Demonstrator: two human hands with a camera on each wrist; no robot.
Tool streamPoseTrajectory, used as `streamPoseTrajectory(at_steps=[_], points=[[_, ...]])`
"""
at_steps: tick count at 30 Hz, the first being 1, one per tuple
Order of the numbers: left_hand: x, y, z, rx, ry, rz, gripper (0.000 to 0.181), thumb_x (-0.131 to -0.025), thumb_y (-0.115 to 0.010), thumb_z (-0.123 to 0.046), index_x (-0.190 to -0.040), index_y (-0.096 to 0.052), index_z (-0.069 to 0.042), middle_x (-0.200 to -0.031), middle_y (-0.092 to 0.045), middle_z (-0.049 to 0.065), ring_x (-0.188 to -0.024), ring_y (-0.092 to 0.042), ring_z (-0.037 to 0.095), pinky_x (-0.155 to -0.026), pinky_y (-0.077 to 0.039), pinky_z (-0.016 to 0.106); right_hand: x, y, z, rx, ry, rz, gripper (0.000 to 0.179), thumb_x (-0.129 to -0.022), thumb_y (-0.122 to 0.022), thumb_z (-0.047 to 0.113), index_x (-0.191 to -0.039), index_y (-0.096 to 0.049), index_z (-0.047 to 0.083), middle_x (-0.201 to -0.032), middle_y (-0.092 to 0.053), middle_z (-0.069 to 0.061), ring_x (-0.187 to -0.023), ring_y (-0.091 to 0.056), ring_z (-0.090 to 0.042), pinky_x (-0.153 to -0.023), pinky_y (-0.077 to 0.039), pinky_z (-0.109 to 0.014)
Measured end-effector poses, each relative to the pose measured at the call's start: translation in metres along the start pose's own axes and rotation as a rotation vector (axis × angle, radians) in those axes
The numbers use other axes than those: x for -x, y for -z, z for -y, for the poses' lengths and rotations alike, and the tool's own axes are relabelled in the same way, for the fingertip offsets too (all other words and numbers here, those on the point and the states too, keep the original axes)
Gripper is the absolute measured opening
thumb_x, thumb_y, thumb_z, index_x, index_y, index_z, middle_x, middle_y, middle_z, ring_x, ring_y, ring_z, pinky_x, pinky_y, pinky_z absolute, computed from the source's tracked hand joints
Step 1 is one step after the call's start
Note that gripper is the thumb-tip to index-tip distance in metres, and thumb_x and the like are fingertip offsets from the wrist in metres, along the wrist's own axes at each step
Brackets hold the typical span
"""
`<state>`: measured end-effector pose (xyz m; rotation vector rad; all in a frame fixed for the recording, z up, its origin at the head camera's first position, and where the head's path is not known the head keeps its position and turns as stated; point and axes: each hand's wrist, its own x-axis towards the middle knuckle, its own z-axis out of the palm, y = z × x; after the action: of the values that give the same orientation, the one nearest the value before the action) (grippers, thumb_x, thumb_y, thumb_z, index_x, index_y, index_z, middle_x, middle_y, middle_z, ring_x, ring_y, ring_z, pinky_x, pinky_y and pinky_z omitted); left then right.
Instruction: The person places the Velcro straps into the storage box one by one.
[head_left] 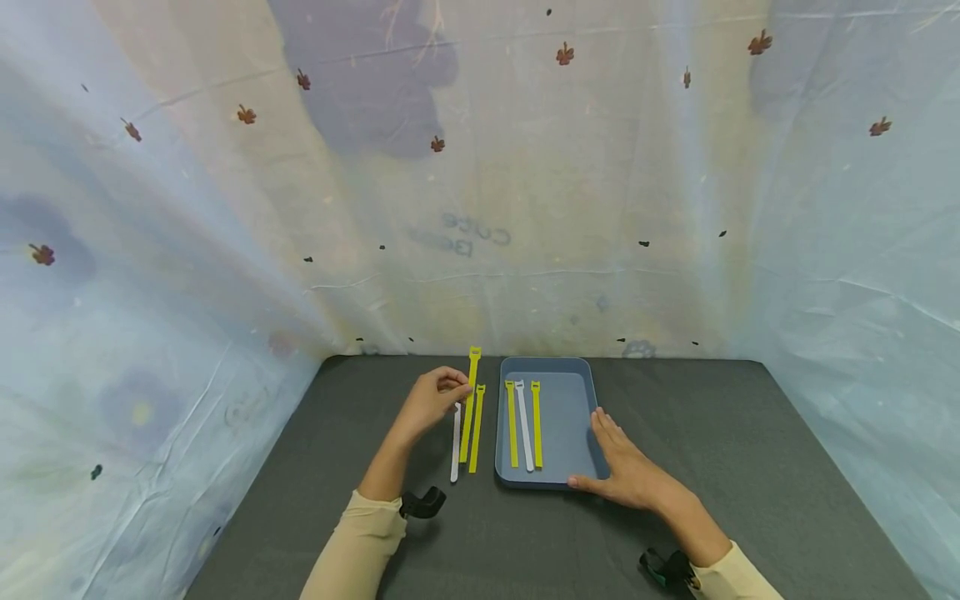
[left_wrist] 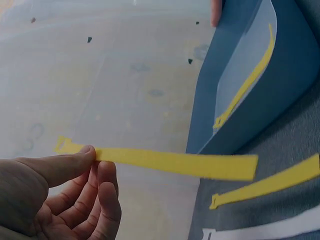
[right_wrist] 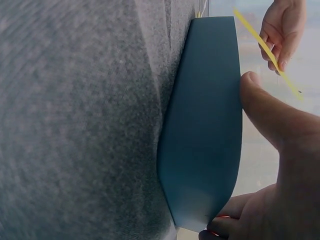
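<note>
My left hand (head_left: 437, 402) pinches a yellow hook-and-loop cable tie (left_wrist: 185, 164) between thumb and fingers, near its slotted head, above the table. Below it lie another yellow cable tie (head_left: 477, 429) and a white one (head_left: 455, 446), left of the blue-grey tray (head_left: 566, 425). Inside the tray, two yellow ties flank a white cable tie (head_left: 524, 425), side by side towards its left wall. At the tray's front right corner rests my right hand (head_left: 630, 467), thumb against the front rim and fairly straight fingers along the right side; some fingertips are hidden in the right wrist view.
A dark grey cloth (head_left: 697, 433) covers the table. Behind it and along both sides hangs a pale patterned curtain (head_left: 525, 208). Black straps (head_left: 423, 503) sit on both wrists.
</note>
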<state>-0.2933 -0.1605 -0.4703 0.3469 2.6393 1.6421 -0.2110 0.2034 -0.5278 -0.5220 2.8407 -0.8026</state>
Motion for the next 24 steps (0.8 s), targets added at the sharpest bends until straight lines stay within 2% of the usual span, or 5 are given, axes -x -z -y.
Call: streamPoseTrajectory(at_steps=[7,12,17,22,24], points=[[-0.001,-0.012,-0.012,0.050,-0.034,0.039,0.016,-0.105,-0.073,-0.014,-0.115,-0.069,-0.002,-0.102,-0.075,0.019,-0.084,-0.072,0.023,-0.071,-0.061,0.032,-0.002,-0.003,-0.002,0.000,-0.005,0.000,0.130,-0.089,-0.077,0.071,-0.168,-0.010,-0.008,-0.177,-0.004,-0.028,-0.163,-0.008,-0.050,-0.127,-0.019,-0.069],[-0.002,-0.021,-0.019,0.049,-0.033,0.061,0.016,-0.106,-0.073,-0.018,-0.115,-0.069,-0.005,-0.103,-0.075,0.020,-0.085,-0.071,0.021,-0.074,-0.061,0.032,-0.002,-0.004,-0.003,-0.005,-0.009,0.005,0.131,-0.089,-0.077,0.071,-0.168,-0.010,-0.008,-0.177,-0.003,-0.028,-0.162,-0.008,-0.051,-0.127,-0.020,-0.070],[-0.007,-0.031,-0.025,0.066,-0.072,0.113,0.017,-0.106,-0.071,-0.016,-0.116,-0.068,-0.003,-0.106,-0.074,0.026,-0.081,-0.070,0.016,-0.074,-0.062,0.034,-0.002,-0.002,-0.003,-0.005,-0.006,0.000,0.131,-0.089,-0.076,0.072,-0.168,-0.010,-0.008,-0.177,-0.003,-0.028,-0.163,-0.007,-0.050,-0.127,-0.019,-0.070],[-0.013,-0.041,-0.028,0.061,-0.090,0.137,0.020,-0.106,-0.072,-0.018,-0.117,-0.069,-0.002,-0.106,-0.075,0.019,-0.084,-0.071,0.017,-0.076,-0.062,0.033,-0.001,0.000,-0.002,-0.012,0.010,0.002,0.129,-0.090,-0.076,0.070,-0.168,-0.010,-0.009,-0.177,-0.003,-0.029,-0.163,-0.008,-0.049,-0.128,-0.017,-0.069],[-0.015,-0.046,-0.029,0.060,-0.086,0.143,0.020,-0.106,-0.072,-0.019,-0.118,-0.068,-0.003,-0.106,-0.076,0.015,-0.087,-0.073,0.021,-0.079,-0.063,0.037,-0.001,0.000,-0.001,-0.016,0.014,0.002,0.129,-0.090,-0.076,0.070,-0.168,-0.010,-0.009,-0.176,-0.004,-0.029,-0.163,-0.008,-0.049,-0.128,-0.017,-0.069]])
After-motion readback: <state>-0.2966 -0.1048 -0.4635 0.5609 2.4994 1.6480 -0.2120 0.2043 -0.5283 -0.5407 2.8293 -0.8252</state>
